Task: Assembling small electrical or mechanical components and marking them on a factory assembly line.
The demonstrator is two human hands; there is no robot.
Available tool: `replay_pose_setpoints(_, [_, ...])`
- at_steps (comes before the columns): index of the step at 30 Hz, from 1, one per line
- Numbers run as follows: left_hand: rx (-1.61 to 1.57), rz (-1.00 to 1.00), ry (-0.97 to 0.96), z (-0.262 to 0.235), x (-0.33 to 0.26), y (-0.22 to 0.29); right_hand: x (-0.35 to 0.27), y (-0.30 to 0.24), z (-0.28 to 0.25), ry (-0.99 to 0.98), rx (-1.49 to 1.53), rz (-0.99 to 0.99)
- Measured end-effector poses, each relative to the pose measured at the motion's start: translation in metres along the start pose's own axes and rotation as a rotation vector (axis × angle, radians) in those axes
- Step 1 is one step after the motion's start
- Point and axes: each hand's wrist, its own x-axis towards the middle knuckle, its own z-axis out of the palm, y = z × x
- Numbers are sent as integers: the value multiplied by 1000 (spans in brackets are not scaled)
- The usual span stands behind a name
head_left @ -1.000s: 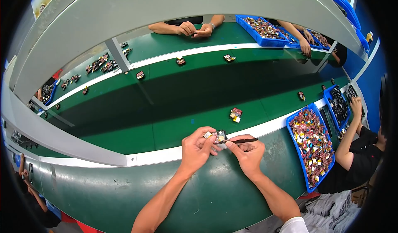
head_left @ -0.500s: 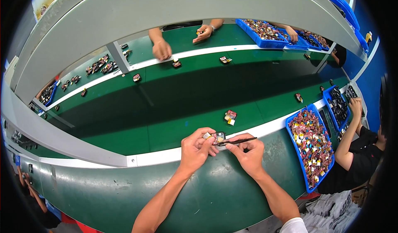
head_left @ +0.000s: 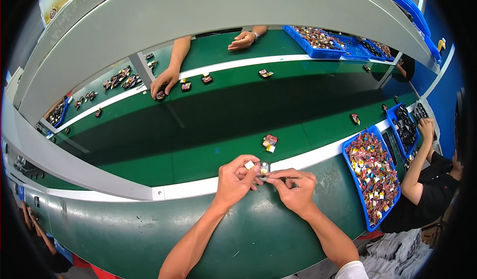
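Observation:
Just over the near edge of the belt, my left hand (head_left: 235, 178) grips a small dark plastic housing (head_left: 263, 168) with a reddish circuit board and pale round parts. A white and silver flat piece (head_left: 249, 165) shows by its fingertips. My right hand (head_left: 297, 191) is closed around dark, slim tweezers (head_left: 288, 177). Their tip reaches the lower edge of the housing; whether it touches a part inside is too small to tell. On the belt beyond my hands lies another housing (head_left: 270, 141) with a red board and a white-and-yellow piece.
A blue tray (head_left: 368, 220) heaped with small wired parts stands at my right, with a smaller blue tray (head_left: 403, 125) of black housings behind it. Several units ride the green belt (head_left: 223, 152). Across it, a co-worker's hand (head_left: 167, 82) reaches a unit. A grey beam (head_left: 208, 6) spans overhead.
My right hand and the tweezers have lowered slightly, with the tweezers turned. Units on the belt have shifted left. The opposite co-worker's hand has moved left onto a unit.

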Motion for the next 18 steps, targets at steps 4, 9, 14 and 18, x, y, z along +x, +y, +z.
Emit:
replay_pose_setpoints(4, [28, -13, 17, 4, -2, 5, -2, -1, 1, 13, -78, -83])
replay_pose_setpoints(9, [45, -27, 31, 3, -1, 2, -1, -3, 5, 19, -81, -144])
replay_pose_setpoints(14, [51, -20, 46, 3, 0, 0, -2, 0, 9, 52, -71, -233])
replay_pose_setpoints(18, [58, -48, 99, 1, 5, 5, -1, 2, 7, 88, -49, -219])
